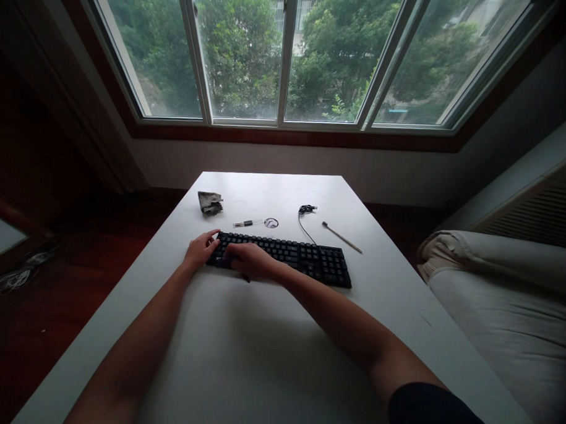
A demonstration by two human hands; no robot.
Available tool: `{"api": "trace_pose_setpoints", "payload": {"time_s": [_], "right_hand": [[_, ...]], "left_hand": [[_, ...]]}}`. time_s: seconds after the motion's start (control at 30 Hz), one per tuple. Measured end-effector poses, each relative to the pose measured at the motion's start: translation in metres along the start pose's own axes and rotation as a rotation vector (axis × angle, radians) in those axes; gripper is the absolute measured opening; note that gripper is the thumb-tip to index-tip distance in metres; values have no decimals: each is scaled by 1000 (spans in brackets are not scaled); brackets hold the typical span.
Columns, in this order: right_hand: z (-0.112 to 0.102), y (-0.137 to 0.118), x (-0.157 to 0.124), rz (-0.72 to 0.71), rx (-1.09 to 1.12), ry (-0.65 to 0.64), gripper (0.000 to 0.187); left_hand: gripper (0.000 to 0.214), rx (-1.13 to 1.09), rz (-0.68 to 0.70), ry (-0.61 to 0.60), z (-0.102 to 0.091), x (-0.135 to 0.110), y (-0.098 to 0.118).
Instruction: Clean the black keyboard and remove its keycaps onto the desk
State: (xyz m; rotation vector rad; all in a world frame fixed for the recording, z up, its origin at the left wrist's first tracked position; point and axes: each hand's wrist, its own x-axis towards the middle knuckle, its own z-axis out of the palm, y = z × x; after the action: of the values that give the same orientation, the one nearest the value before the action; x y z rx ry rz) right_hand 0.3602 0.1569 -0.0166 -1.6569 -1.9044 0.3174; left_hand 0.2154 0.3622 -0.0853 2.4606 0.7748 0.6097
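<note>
A black keyboard (291, 254) lies slightly aslant across the white table. At its left end is my left hand (202, 248), its fingers reaching along the far corner and its thumb on the near side, gripping that end. My right hand (251, 261) is curled low over the left part of the keys. A small dark tool (246, 278) pokes out below its fingers; its kind is hidden by the hand. The keyboard's cable (304, 228) runs back to a coiled bundle with a plug (307, 209).
Behind the keyboard lie a crumpled grey cloth (210, 203), a small dark tool with wire prongs (247, 224) and a round ring-like piece (271, 223). A thin brush-like stick (342, 237) rests at the right. A cushioned seat (504, 309) stands beyond the table's (269, 361) right edge.
</note>
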Motion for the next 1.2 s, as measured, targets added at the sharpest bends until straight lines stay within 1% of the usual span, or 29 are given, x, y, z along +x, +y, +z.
{"api": "trace_pose_setpoints", "payload": {"time_s": [0.07, 0.13, 0.17, 0.2, 0.3, 0.4, 0.47, 0.6, 0.73, 0.77, 0.87, 0.93, 1.0, 1.07, 1.13, 1.2], "right_hand": [[-8, 13, 2, 97, 158, 169, 25], [-15, 31, 3, 190, 246, 311, 25], [-16, 40, 2, 226, 256, 354, 24], [-18, 48, 0, 262, 235, 368, 23], [-17, 67, -10, 303, 25, 336, 27], [-15, 75, -21, 269, -195, 285, 32], [-14, 76, -26, 228, -274, 245, 35], [-20, 76, -30, 146, -290, 131, 38], [-29, 70, -35, 89, -294, 75, 23], [-31, 68, -36, 72, -319, 70, 24], [-30, 62, -38, 54, -409, 63, 39], [-26, 60, -36, 72, -443, 62, 37], [-23, 61, -32, 120, -446, 82, 28], [-20, 62, -27, 196, -436, 141, 22], [-19, 64, -22, 281, -432, 212, 22], [-18, 64, -19, 343, -441, 237, 22]], "left_hand": [[48, -2, 2, 8, 1, 0, 0], [47, -3, 0, 9, 1, 0, 0], [47, -4, -2, 8, 1, 0, 0], [47, -5, -4, 8, 1, 0, 0], [47, -9, -11, 4, 1, 0, 0], [47, -12, -18, 3, 0, -1, 1], [47, -10, -22, 6, 0, -2, 1], [47, 0, -23, 4, -1, -2, 2], [47, 7, -30, -7, -1, -2, 4], [47, 8, -33, -6, -1, -2, 5], [47, 6, -36, 4, 0, -1, 5], [47, 3, -34, 5, 1, -1, 5], [48, 2, -35, -1, 1, -1, 5], [48, 5, -37, -5, 1, -1, 5], [47, 10, -35, -3, 2, -1, 4], [47, 12, -31, 1, 2, -1, 4]]}}
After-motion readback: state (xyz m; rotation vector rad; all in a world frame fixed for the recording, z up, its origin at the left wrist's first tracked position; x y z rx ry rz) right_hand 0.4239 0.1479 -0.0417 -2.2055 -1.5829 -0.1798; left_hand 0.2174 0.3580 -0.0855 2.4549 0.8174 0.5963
